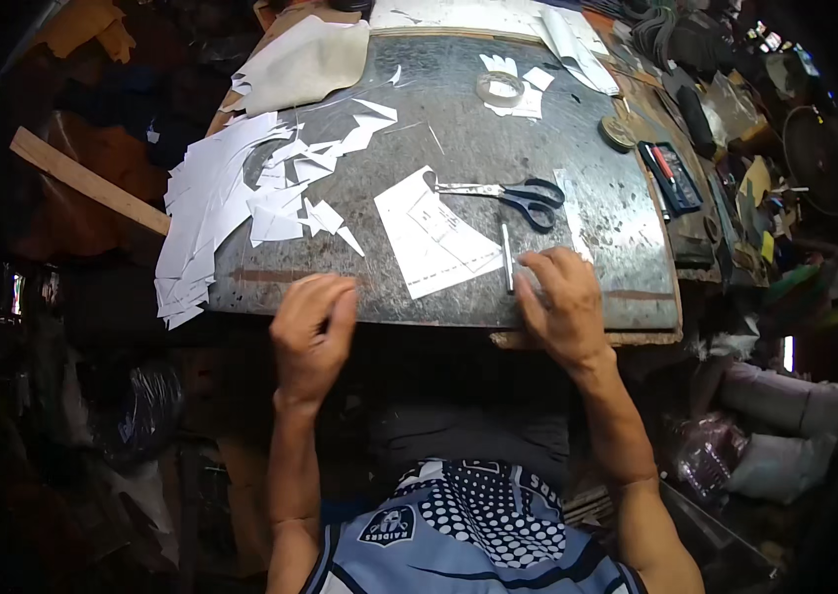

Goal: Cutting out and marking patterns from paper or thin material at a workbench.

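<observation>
My left hand (314,325) rests at the table's front edge with its fingers loosely curled in. Nothing shows in it. My right hand (567,305) lies over the front edge farther right, thumb and fingers apart. Close by its thumb and fingertips is a slim silver-white pen (507,255), not gripped. Left of the pen lies a white paper pattern piece (431,236) with printed lines and a dashed band along its lower edge. Dark-handled scissors (508,191) lie beyond the pen, their blades pointing left and reaching the paper's top corner.
White paper pieces (203,213) overhang the table's (340,262) left side, with offcuts (305,163) beside them. A tape roll (500,89) sits on scraps at the back. A pale hide-like sheet (305,64) lies back left. On the right are a round tin (618,134) and a dark box (671,176).
</observation>
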Motion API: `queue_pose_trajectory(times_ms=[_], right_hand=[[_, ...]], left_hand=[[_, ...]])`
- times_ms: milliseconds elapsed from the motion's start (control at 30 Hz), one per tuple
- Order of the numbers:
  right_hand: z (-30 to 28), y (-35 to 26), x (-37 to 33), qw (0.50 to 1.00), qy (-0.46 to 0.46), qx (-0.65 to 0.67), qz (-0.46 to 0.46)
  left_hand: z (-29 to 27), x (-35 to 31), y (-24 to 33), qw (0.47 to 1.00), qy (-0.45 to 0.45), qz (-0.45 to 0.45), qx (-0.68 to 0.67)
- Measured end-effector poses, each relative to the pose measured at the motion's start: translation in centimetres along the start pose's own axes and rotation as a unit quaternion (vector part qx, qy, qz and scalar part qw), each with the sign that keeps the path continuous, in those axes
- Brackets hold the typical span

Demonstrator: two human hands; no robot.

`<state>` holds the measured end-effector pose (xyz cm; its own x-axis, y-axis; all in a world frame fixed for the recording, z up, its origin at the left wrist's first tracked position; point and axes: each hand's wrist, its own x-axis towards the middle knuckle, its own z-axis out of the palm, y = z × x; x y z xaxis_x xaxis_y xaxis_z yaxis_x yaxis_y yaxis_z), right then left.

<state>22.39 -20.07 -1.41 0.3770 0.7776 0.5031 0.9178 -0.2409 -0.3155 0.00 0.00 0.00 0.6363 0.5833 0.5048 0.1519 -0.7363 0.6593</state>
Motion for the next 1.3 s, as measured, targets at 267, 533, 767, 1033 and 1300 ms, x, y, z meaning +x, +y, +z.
queue_pose_trajectory(times_ms=[267,533,767,1033,1300], right_hand=[[1.8,-1.6,2.1,0.990,-0.083,-0.021,0.116],[2.8,-0.4,1.9,0.990,-0.075,-0.028,0.113],[2.0,1.2,2.0,0.990,-0.064,-0.053,0.112],[1.7,1.2,2.4,0.992,-0.022,-0.080,0.095],[2.4,-1.3,1.8,0.998,-0.016,-0.007,0.064]], left_hand=[[5.1,6.1,-2.9,0.965,-0.186,0.108,0.152],[9.0,10.4,-7.1,0.950,-0.203,0.070,0.225],[8.3,11.8,-7.8,0.944,-0.068,0.120,0.299],[8.9,11.2,-5.1,0.958,-0.177,0.075,0.211],[8.4,14.8,-5.3,0.935,-0.283,-0.098,0.190]])
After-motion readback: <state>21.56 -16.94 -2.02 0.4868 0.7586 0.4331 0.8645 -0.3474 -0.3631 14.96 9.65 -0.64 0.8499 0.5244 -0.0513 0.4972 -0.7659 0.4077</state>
